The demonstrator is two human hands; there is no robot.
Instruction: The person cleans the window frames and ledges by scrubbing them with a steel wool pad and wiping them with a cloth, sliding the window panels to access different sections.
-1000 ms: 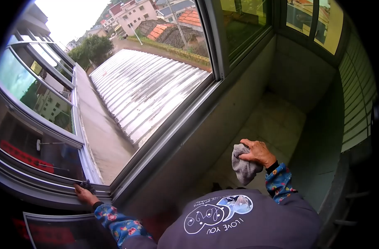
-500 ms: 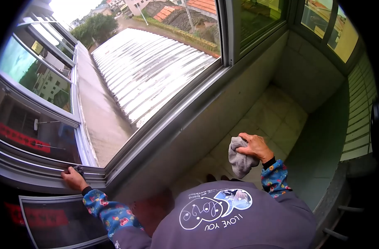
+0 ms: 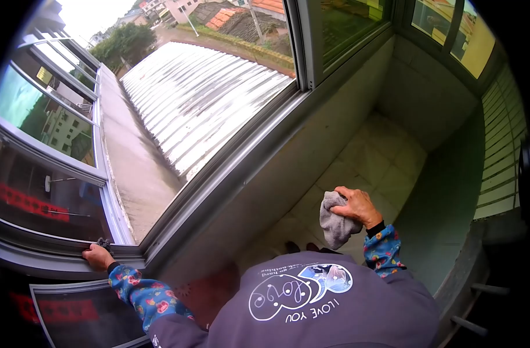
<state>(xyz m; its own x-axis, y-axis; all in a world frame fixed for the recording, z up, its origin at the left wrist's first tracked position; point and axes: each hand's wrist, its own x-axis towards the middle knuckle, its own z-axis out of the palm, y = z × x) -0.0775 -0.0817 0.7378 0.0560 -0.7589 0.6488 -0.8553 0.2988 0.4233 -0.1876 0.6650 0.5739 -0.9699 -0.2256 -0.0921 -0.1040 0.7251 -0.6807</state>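
Note:
My left hand (image 3: pixel 96 257) is closed at the bottom track of the window frame (image 3: pixel 125 254), at the left corner. A small dark, crumpled wad (image 3: pixel 105 244) shows at its fingertips, perhaps a scouring pad; its exact kind is unclear. My right hand (image 3: pixel 359 207) grips a bunched grey cloth (image 3: pixel 336 224) in the air, in front of my body and above the tiled floor. The cloth hangs below the fingers and touches nothing else. Both forearms have flowered sleeve covers with dark cuffs.
Beyond the open window lies a corrugated metal roof (image 3: pixel 207 98). Glass panes (image 3: pixel 44 197) stand at the left, with a screen panel (image 3: pixel 85 316) below. A low wall (image 3: pixel 247 191) runs under the sill. A dark ledge with metal bars (image 3: pixel 468 290) is at the right.
My left hand has shifted slightly left and down along the window track with the dark wad. My right hand keeps the cloth in nearly the same place. The view has turned slightly.

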